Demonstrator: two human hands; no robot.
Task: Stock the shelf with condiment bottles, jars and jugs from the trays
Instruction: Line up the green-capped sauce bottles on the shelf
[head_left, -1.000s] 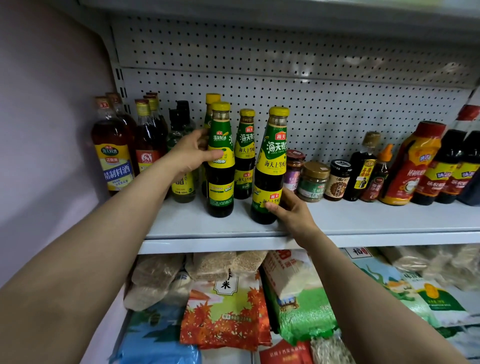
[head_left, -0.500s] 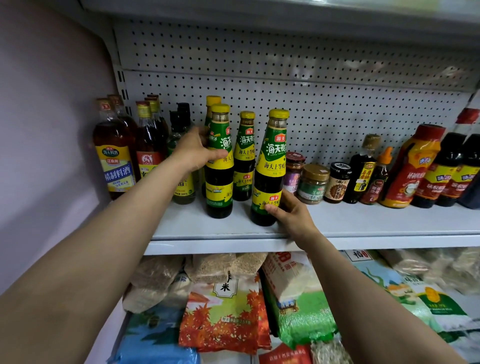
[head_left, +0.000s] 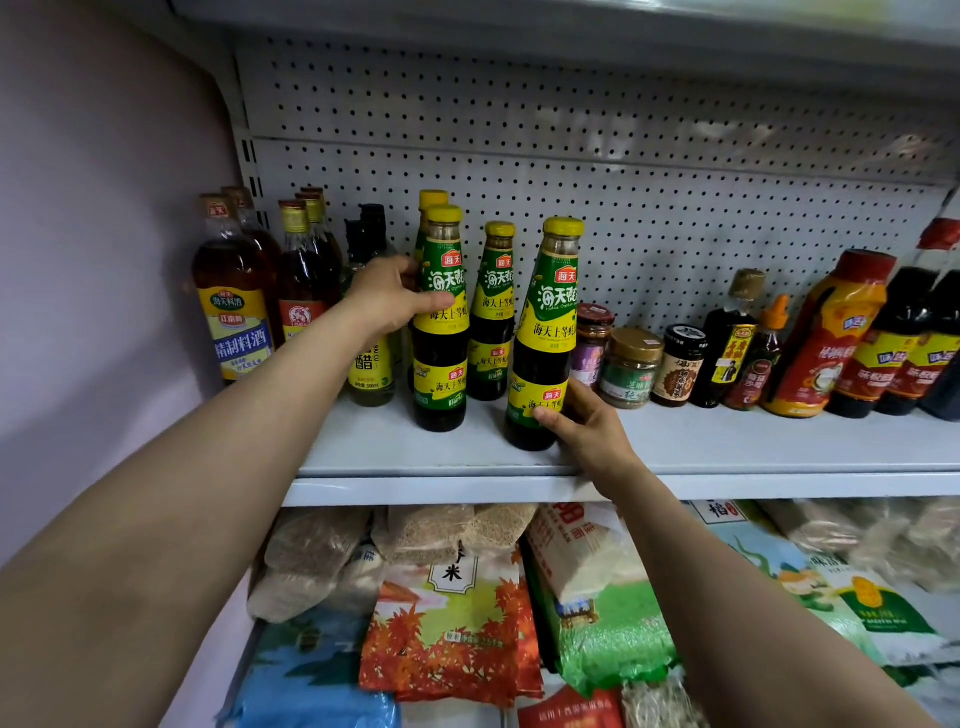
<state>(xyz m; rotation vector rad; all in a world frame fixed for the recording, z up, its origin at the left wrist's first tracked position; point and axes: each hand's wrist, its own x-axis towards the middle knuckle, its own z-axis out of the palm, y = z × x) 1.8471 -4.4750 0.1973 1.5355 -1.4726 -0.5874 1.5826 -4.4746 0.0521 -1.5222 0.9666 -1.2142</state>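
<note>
Left hand (head_left: 387, 301) grasps the shoulder of a yellow-capped dark sauce bottle with a green-and-yellow label (head_left: 441, 322); right hand (head_left: 584, 426) grips the base of a matching bottle (head_left: 545, 338) near the front edge of the grey metal shelf (head_left: 727, 447). Amber cooking-wine bottles (head_left: 234, 296) crowd the left end; small brown-lidded jars (head_left: 631, 366) stand just right.
</note>
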